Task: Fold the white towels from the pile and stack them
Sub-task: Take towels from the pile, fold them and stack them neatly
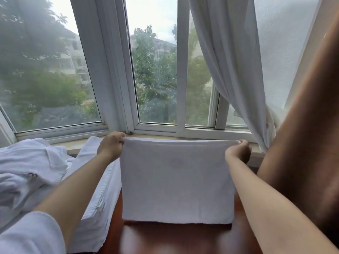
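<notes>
A white towel (176, 180) hangs doubled in front of me, stretched flat between both hands. My left hand (111, 145) pinches its top left corner and my right hand (238, 151) pinches its top right corner. The towel's lower edge hangs just above a reddish-brown wooden surface (174, 239). A stack of folded white towels (99, 198) lies to the left, partly under my left forearm. Further left sits a rumpled pile of white towels (31, 165).
A window (156, 79) with white frames fills the background, its sill (192, 134) just behind the held towel. A white curtain (229, 61) hangs at the right, next to a brown wooden panel (302, 143). A white sleeve (27, 235) shows at the bottom left.
</notes>
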`<action>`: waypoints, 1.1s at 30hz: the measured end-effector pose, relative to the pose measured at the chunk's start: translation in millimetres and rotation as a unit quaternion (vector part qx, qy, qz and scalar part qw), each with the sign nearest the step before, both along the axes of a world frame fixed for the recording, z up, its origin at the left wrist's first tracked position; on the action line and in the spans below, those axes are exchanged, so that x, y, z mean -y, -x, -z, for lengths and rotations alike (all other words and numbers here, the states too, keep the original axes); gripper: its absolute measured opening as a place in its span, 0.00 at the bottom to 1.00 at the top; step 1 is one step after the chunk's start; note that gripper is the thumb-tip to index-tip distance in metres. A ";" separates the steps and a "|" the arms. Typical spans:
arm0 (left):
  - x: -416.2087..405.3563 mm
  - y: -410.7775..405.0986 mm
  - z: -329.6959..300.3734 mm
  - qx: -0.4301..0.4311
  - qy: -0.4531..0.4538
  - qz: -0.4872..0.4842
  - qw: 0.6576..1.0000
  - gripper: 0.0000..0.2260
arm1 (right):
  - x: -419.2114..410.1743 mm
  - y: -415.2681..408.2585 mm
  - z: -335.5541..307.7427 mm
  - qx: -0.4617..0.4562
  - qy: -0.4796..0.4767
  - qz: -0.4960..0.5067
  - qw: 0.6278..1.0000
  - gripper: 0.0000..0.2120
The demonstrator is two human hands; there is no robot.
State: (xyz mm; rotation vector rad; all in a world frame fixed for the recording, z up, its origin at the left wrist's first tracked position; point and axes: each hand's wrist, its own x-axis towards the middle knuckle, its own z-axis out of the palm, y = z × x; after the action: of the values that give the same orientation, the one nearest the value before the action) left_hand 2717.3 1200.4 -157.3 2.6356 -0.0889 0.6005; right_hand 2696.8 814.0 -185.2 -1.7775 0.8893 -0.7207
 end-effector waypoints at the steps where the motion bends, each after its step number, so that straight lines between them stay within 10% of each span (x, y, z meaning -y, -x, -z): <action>1: 1.9 -4.7 -2.3 0.015 0.010 -0.004 1.000 0.10 | -1.9 -3.8 -2.3 0.015 0.004 0.005 1.000 0.17; 20: 20.4 21.3 -37.0 0.053 0.100 -0.149 0.982 0.08 | -10.3 14.9 -33.9 0.136 0.091 0.140 0.977 0.11; 33: 21.9 -14.2 40.2 -0.101 0.069 -0.090 0.988 0.13 | -2.7 -14.9 34.8 0.010 -0.011 0.061 0.998 0.14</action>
State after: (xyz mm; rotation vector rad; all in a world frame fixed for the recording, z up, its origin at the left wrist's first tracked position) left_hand 2731.5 1178.5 -197.5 2.5682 0.2456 0.3791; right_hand 2711.7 816.7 -220.0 -1.7050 0.9952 -0.8011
